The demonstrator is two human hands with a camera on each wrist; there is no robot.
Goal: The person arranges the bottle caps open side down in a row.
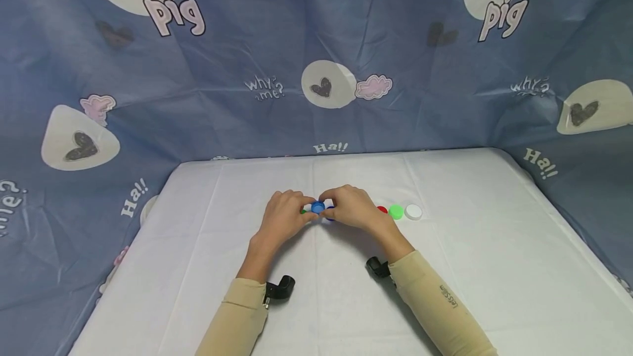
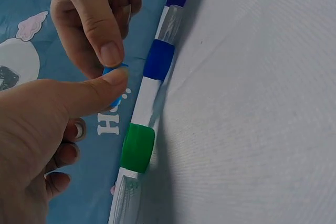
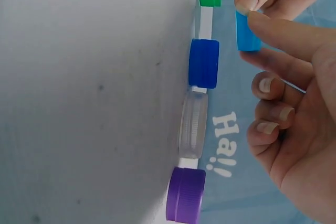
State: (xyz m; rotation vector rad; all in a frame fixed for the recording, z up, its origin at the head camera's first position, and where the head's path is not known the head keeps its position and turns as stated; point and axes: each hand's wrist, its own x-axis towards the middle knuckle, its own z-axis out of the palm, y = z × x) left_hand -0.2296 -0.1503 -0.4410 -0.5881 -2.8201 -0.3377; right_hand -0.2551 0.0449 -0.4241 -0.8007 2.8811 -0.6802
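Observation:
A light blue bottle cap (image 1: 318, 207) is held above the white table between both hands. My left hand (image 1: 282, 214) pinches one side of it with thumb and finger. From the other side my right hand (image 1: 353, 207) pinches the same cap, its remaining fingers curled in the right wrist view. Beneath and beside the hands stands a row of caps: a green cap (image 2: 137, 148), a dark blue cap (image 3: 203, 64), a clear cap (image 3: 193, 125) and a purple cap (image 3: 186, 195). In the head view the hands hide much of this row.
To the right of my right hand, the row continues with a red cap (image 1: 382, 209), a light green cap (image 1: 396, 212) and a white cap (image 1: 413, 212). Another clear cap (image 2: 126, 200) sits beside the green one. A blue printed cloth (image 1: 247, 120) hangs behind the table (image 1: 198, 279).

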